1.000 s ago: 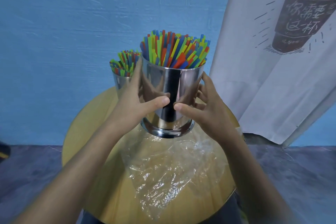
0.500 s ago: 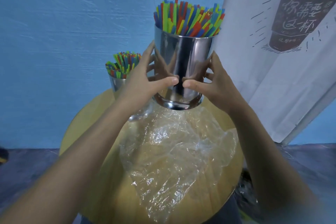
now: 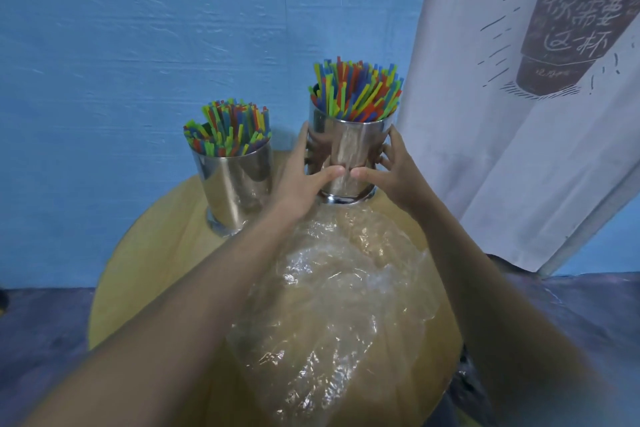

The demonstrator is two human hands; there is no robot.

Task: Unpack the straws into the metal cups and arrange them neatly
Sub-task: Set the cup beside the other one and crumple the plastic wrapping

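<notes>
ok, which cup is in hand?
The right cup: the left hand and right hand grip its sides. The left cup stands ungripped on the table.

- Left grip point(image 3: 301, 180) clasps the metal cup point(image 3: 349, 146) at its 9 o'clock side, thumb across the front.
- Right grip point(image 3: 394, 173) clasps it at 3 o'clock, the two thumb tips nearly meeting.
- Bare forearms reach in from 7 and 5 o'clock.
</notes>
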